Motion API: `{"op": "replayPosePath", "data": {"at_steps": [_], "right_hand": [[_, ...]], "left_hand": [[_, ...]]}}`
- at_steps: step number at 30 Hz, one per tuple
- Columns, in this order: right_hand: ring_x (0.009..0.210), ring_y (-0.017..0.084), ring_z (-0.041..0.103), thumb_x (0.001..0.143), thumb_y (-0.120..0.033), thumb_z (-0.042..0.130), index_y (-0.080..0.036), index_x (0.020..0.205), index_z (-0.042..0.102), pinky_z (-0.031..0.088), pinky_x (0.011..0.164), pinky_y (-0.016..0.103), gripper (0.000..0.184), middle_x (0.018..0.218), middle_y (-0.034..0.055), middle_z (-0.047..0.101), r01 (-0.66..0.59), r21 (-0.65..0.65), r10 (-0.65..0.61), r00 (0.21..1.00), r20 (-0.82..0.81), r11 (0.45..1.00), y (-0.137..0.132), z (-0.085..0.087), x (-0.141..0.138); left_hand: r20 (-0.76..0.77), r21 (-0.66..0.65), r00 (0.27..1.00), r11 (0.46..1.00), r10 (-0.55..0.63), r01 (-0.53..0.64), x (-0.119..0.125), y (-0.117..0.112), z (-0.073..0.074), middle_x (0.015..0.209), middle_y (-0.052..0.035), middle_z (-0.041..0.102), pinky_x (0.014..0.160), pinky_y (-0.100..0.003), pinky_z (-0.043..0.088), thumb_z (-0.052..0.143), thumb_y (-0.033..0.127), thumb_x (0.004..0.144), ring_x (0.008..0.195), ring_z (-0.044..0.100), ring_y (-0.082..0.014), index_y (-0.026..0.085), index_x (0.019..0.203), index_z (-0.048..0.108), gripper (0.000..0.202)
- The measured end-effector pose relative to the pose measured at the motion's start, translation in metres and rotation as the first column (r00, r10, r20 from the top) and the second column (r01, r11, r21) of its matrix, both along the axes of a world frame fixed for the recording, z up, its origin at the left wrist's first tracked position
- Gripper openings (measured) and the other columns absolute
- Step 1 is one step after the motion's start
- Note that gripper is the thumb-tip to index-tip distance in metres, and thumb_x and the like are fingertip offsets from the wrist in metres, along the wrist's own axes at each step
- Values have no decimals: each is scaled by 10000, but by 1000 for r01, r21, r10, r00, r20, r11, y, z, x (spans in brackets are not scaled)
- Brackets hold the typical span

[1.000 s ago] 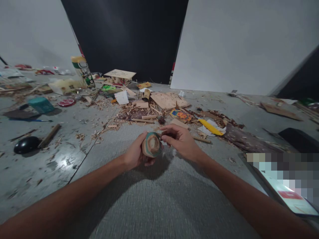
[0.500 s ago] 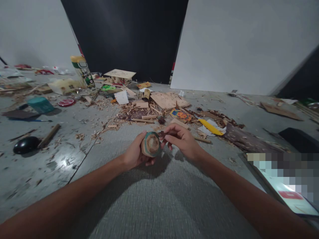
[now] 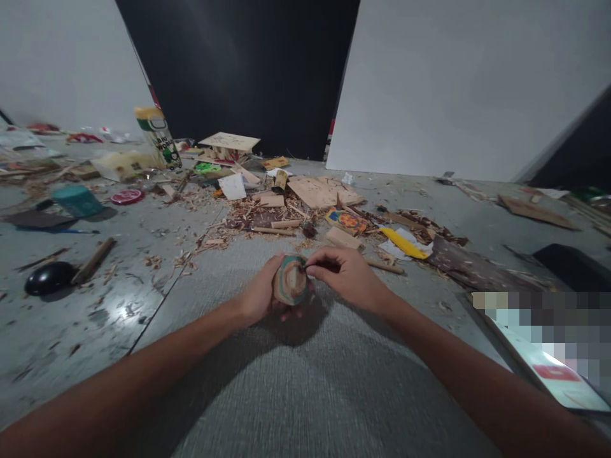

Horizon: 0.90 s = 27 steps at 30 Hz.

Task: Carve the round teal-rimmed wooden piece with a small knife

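My left hand point(image 3: 260, 294) is wrapped round a rounded wooden piece point(image 3: 291, 281) with teal bands and a bare, stepped wooden centre facing up. The fingers of my right hand point(image 3: 351, 273) are pinched together at the wooden piece's upper right rim. A small dark scrap shows at those fingertips, mostly hidden, and its kind is unclear. Beneath both hands lies a grey textured mat point(image 3: 286, 394). Just beyond the hands are a small dark reddish lump point(image 3: 309, 229) and a pale wood block point(image 3: 342, 239).
Wood shavings and offcuts spread ahead, with a thin board point(image 3: 324, 191) and a yellow-handled tool point(image 3: 405, 244). At left are a black rounded object point(image 3: 49, 278), a teal block point(image 3: 77, 201) and a tall bottle point(image 3: 160, 138). A lit screen point(image 3: 556, 375) is at right.
My right hand has moved slightly left, bringing the small dark scrap against the wooden piece's rim. The wooden piece has turned and tilted a little in my left hand.
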State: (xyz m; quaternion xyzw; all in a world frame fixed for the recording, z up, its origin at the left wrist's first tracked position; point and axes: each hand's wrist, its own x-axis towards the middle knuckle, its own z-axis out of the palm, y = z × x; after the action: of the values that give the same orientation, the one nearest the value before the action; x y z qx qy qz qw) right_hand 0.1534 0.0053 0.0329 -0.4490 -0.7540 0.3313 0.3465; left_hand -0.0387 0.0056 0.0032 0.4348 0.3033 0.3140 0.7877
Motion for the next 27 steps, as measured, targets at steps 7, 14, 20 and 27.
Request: {"op": "replayPosePath", "data": {"at_steps": [7,14,20,27], "right_hand": [[680,161,600,882,-174,617,-187,808,633,409,626,286,77,740,18,685,21,130,-49,974,220,991,-7,-3,-4],[630,139,563,886,-145,577,-195,779,576,398,602,258,118,699,5,643,58,294,-92,990,103,954,-11,-12,-10],[638,144,556,820,-95,605,-188,727,581,403,599,261,133,691,10,622,30,334,-61,995,84,942,-14,-19,-13],[695,166,642,819,-103,632,-196,748,653,478,671,290,119,736,27,702,63,377,-81,996,31,924,-12,-13,-12]], "left_hand": [[-111,6,994,1000,14,-14,1,-1,2,528,-53,572,358,-221,380,136,523,985,400,538,-143,123,774,606,653],[-189,53,982,998,-21,32,3,-4,6,439,-34,500,309,-196,274,59,523,969,318,405,-108,144,718,568,682],[-183,-15,983,1000,-2,-1,0,0,5,434,-52,506,327,-209,291,37,568,946,335,425,-124,163,680,549,706],[-161,-19,986,999,-42,39,-1,1,3,457,-42,509,320,-202,277,75,553,952,359,467,-130,144,715,567,682]]}}
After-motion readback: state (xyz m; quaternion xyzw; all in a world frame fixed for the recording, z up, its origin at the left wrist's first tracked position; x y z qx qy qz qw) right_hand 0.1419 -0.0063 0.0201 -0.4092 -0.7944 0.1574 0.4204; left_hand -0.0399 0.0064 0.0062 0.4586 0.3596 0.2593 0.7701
